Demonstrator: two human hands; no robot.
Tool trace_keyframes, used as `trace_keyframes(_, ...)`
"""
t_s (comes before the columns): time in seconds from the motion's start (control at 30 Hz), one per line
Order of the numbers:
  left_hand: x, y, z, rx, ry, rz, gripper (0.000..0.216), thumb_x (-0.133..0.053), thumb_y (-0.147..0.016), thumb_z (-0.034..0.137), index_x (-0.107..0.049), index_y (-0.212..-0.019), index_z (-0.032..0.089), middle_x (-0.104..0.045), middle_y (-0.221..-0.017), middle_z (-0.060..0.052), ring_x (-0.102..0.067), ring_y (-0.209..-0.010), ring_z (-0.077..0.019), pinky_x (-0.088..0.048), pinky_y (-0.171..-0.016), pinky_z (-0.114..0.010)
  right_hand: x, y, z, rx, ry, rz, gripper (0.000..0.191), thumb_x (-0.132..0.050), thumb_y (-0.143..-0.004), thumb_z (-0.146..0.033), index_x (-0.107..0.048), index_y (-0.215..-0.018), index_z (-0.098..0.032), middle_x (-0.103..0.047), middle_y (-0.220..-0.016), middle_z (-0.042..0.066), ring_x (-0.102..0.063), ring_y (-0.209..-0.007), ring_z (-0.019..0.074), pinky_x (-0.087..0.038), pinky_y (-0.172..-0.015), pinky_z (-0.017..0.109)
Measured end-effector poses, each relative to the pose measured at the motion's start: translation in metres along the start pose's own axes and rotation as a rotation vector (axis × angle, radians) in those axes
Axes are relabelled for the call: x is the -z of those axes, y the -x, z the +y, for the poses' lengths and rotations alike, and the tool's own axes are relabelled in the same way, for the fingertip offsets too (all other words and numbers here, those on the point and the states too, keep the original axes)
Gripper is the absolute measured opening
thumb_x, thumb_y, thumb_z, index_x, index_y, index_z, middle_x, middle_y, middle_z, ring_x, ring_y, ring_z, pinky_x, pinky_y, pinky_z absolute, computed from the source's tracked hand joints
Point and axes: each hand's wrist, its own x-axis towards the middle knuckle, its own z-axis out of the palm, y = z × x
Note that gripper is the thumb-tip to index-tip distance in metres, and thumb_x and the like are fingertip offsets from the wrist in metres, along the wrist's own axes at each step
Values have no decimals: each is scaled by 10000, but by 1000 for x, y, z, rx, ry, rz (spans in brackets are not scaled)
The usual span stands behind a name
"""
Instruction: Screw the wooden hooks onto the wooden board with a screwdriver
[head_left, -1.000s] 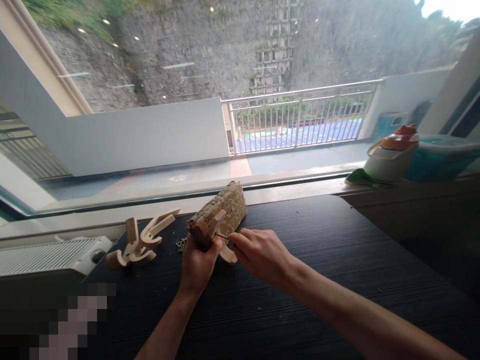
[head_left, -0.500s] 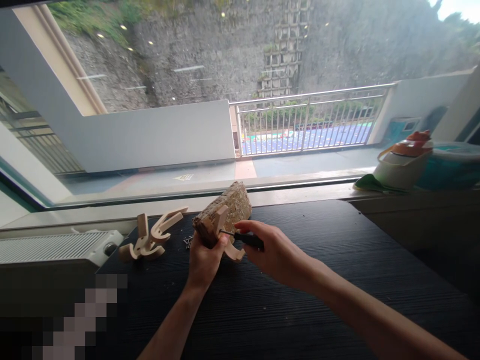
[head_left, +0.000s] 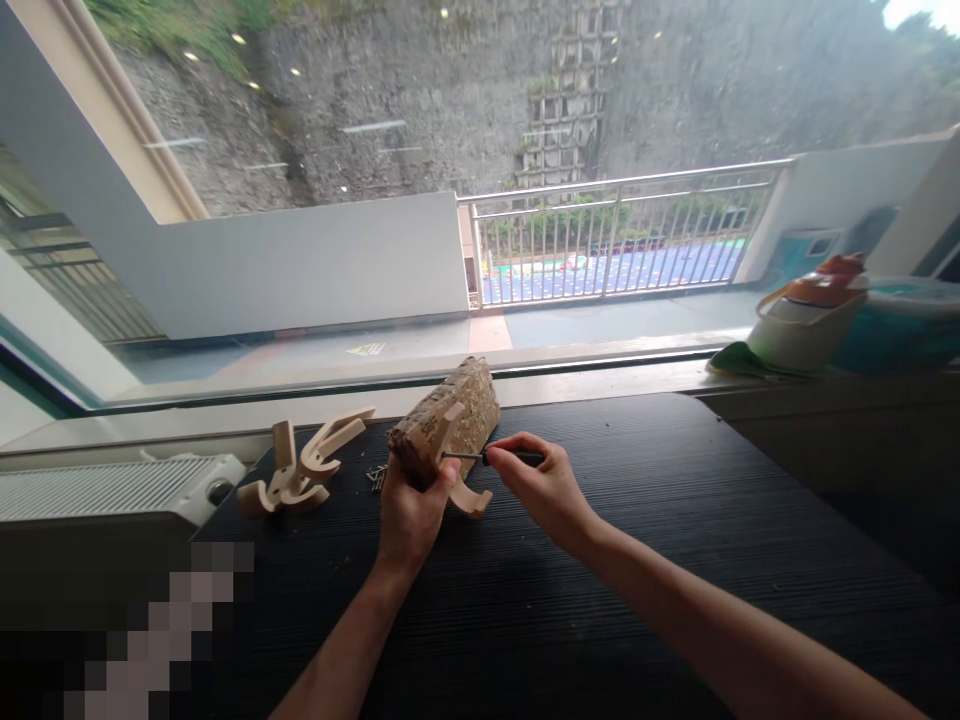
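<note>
A rough chunk of wood (head_left: 459, 415) lies on the black ribbed table (head_left: 637, 520), with a pale curved wooden hook piece (head_left: 459, 478) held against its near side. My left hand (head_left: 409, 510) is closed around the near end of the chunk and the hook piece. My right hand (head_left: 541, 485) pinches a small black-handled screwdriver (head_left: 495, 457), whose thin shaft points left at the hook piece. A few small dark screws (head_left: 375, 478) lie beside the chunk.
Several loose wooden hook pieces (head_left: 304, 468) lie at the table's left. A white radiator (head_left: 112, 490) sits lower left. A white and orange container (head_left: 814, 310) on green cloth stands on the sill at right. A large window runs behind the table.
My right hand has turned and drawn back a little, so the screwdriver's handle now shows more level. The left hand keeps its hold on the chunk. The view shifted slightly.
</note>
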Motion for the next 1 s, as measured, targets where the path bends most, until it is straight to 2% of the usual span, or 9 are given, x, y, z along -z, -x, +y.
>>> trace_keyframes(0.07, 0, 1, 2, 5, -2, 3, 370, -676, -644, 352, -572, -946, 166, -668, -907, -62, -646, -839, -242, -514, -769, -347, -1, -1, -3, -151, -82, 20, 258, -580, -749, -387, -619, -746, -133, -553, -565, -13, -463, -490, 91, -346, -465, 218)
trace_keyframes(0.13, 0, 1, 4, 17, 15, 7, 367, -681, -642, 351, -572, -940, 167, -667, -919, -65, -646, -846, -242, -514, -774, -345, 2, -2, -11, -118, 12, -23, 244, -567, -759, -377, -628, -764, -140, -570, -608, -5, -487, -534, 97, -360, -501, 221)
trace_keyframes(0.3, 4, 0, 6, 49, 69, -7, 356, -684, -643, 336, -586, -940, 166, -684, -913, -57, -655, -838, -234, -518, -760, -326, 20, -4, -35, 381, 620, -166, 221, -539, -818, -317, -585, -1008, -212, -599, -767, 1, -529, -667, 112, -371, -608, 230)
trace_keyframes(0.4, 6, -2, 3, 62, 83, 4, 348, -680, -642, 320, -594, -942, 165, -694, -883, -49, -662, -815, -232, -524, -734, -319, 24, -4, -40, 732, 888, -296, 159, -446, -894, -236, -585, -969, -215, -578, -833, 23, -509, -737, 119, -348, -603, 224)
trace_keyframes(0.5, 5, -3, -4, 82, 96, 28, 320, -667, -659, 318, -594, -928, 161, -695, -859, -49, -667, -791, -226, -529, -711, -316, 21, -2, -34, 837, 1009, -331, 185, -420, -905, -186, -582, -990, -211, -574, -822, 29, -487, -724, 130, -320, -561, 230)
trace_keyframes(0.6, 4, -4, -6, 81, 90, 36, 326, -667, -663, 321, -589, -935, 157, -690, -878, -56, -664, -804, -228, -531, -716, -321, 14, 2, -22, 750, 884, -282, 203, -412, -910, -215, -588, -1010, -195, -597, -802, 33, -514, -730, 133, -348, -596, 234)
trace_keyframes(0.83, 5, -3, 2, 18, -2, 46, 337, -677, -652, 320, -575, -936, 169, -673, -903, -61, -650, -831, -236, -522, -753, -328, 9, 4, -6, 85, 341, -141, 299, -415, -887, -396, -612, -924, -175, -655, -766, 22, -573, -678, 129, -405, -602, 227)
trace_keyframes(0.93, 5, -2, 2, 19, 9, 45, 346, -680, -646, 330, -571, -935, 173, -667, -890, -55, -647, -831, -239, -518, -762, -335, 16, 3, -16, 84, 496, -193, 270, -460, -857, -397, -593, -978, -195, -652, -751, 9, -564, -645, 131, -387, -578, 234)
trace_keyframes(1.0, 5, -1, 2, 16, 18, 39, 337, -681, -644, 331, -573, -923, 177, -667, -892, -52, -646, -836, -235, -514, -769, -329, 21, 4, -24, 205, 674, -204, 269, -508, -835, -340, -551, -1066, -209, -644, -767, 4, -553, -623, 125, -366, -566, 232)
